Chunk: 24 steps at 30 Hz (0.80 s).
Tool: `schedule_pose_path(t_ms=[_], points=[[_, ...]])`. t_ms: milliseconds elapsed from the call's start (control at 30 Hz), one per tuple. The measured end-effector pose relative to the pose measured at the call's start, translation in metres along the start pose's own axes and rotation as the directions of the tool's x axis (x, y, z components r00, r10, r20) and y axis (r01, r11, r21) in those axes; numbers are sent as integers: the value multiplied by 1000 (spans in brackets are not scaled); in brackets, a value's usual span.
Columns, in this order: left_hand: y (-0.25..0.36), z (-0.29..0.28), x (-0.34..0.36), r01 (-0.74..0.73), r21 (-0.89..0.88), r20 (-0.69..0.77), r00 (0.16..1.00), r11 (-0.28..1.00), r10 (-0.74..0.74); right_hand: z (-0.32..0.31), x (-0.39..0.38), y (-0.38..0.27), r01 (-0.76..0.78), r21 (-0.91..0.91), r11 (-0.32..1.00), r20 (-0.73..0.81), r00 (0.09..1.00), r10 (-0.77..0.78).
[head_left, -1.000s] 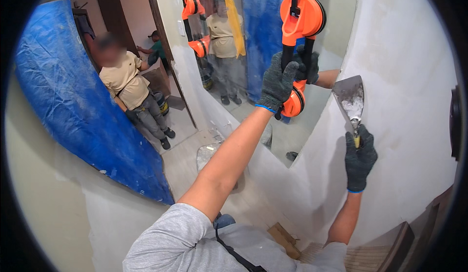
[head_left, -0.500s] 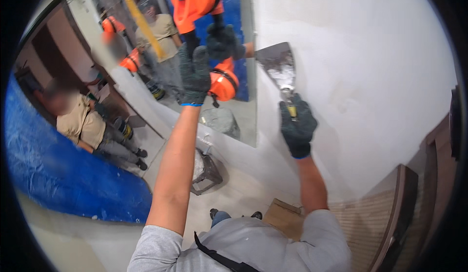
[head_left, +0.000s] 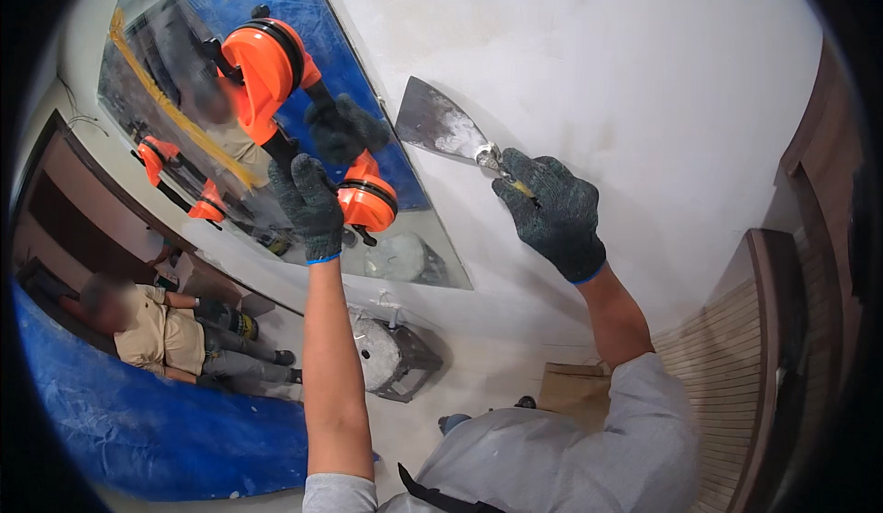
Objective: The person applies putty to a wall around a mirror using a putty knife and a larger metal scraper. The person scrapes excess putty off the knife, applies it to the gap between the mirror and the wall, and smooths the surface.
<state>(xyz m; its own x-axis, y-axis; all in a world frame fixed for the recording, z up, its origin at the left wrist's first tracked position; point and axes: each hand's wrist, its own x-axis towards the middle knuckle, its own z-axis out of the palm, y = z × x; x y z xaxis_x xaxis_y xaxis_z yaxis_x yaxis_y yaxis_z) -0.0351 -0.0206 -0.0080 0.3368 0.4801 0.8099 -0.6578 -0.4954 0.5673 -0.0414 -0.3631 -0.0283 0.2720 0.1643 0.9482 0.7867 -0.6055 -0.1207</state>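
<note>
The left hand [head_left: 311, 210], in a dark, coarsely knitted glove with a blue cuff edge, is clamped on the black bar of a suction lifter [head_left: 262, 67]; how far its fingers wrap round the bar cannot be told. The lifter has two rounded heads of smooth, glossy orange plastic ringed in black, and sits on the face of a large, straight-edged mirror [head_left: 432, 260] at the far left, against the wall. A second orange suction lifter [head_left: 208, 202] is on the same pane, farther left, and a crinkled yellow strip [head_left: 175, 113] crosses the glass aslant between them.

The right hand [head_left: 556, 205], gloved in the same nubbly knit, is closed round the slim yellow handle of a scraper [head_left: 446, 127]. The scraper's blade is a flat, flaring wedge of dull grey metal, smeared with whitish residue toward its neck, and its broad edge lies just beside the mirror's right edge; whether it touches the wall cannot be told. The wall [head_left: 589, 44] there is matt white with faint cloudy patches.

Below the mirror stands a stool [head_left: 405, 361] with a dark frame and a speckled, pale grey top. A flat brown cardboard piece [head_left: 570, 393] lies near the ribbed wooden panel [head_left: 717, 357] on the right. At the left, a person [head_left: 175, 334] in a beige shirt is behind a creased blue sheet [head_left: 184, 435].
</note>
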Motion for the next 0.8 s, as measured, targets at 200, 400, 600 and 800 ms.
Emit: schedule_pose_path(t_ms=[200,400,600,800], points=[[9,0,-1,47,-57,49,998,997,-44,7,-6,-4,-22,-26,999,-45,999,21],[17,2,0,32,-32,28,999,999,-31,20,-80,0,-283,-75,956,-109,955,274],[17,5,-2,68,-68,43,997,995,-65,-15,-82,-2,-207,-86,975,52,976,212],[15,1,-2,70,-64,73,995,995,-66,-49,7,10,72,-62,995,195,979,-59]])
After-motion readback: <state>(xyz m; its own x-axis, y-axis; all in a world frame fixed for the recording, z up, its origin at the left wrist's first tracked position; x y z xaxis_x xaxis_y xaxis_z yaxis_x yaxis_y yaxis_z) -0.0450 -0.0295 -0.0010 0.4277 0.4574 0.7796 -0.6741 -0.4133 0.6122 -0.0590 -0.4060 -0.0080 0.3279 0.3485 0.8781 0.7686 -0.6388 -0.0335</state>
